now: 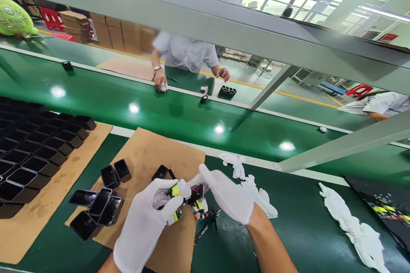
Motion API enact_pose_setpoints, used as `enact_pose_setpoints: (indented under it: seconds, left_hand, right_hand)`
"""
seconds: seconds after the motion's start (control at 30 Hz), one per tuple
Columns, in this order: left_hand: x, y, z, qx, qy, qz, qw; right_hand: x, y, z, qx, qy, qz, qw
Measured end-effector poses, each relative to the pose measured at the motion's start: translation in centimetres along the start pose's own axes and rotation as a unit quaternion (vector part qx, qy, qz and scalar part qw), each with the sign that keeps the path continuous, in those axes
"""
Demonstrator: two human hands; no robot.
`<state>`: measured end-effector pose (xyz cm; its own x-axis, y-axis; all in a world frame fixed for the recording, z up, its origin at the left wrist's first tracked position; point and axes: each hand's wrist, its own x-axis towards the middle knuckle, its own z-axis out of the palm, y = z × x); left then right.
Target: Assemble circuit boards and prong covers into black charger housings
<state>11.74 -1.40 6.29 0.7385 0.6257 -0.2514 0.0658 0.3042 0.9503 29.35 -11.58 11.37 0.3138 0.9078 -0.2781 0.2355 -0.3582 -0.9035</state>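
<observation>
Fingers on white-gloved left hand (144,209) pinch a yellow-green circuit board (175,190), can't tell on white-gloved right hand (231,195), probably mid-handling, next needing steadiness.

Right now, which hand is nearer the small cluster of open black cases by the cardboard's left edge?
Left. The left hand is just right of the black cases; the right hand is farther right, past the left.
</observation>
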Motion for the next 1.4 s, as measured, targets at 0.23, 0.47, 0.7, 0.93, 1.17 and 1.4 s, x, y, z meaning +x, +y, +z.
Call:
enact_pose_setpoints:
  seconds: [0.23,0.47,0.7,0.93,1.17,1.4]
  left_hand:
    - [-1.8,-2.3,0.0,0.002,0.013,0.022,1.0]
    - [-3.6,-2.4,-0.1,0.006,-0.009,0.066,0.998]
    - [-3.8,-2.5,0.2,0.043,0.028,0.14,0.989]
    - [-3.7,-3.6,0.8,0.089,0.083,0.184,0.975]
    - [-3.4,-4.2,1.1,0.143,0.138,0.251,0.947]
    - [-3.3,-4.9,0.9,0.182,0.184,0.301,0.918]
  right_hand:
    - [-2.2,0.6,3.7,-0.256,0.201,-0.267,0.907]
    - [-2.4,2.4,5.3,-0.132,0.231,-0.332,0.905]
    - [-2.7,1.7,5.5,-0.015,0.226,-0.299,0.927]
    - [-2.5,2.2,5.7,-0.015,0.234,-0.274,0.933]
    - [-2.0,2.1,6.3,-0.269,0.352,-0.363,0.82]
    - [-2.7,2.4,8.9,-0.307,0.395,-0.36,0.787]
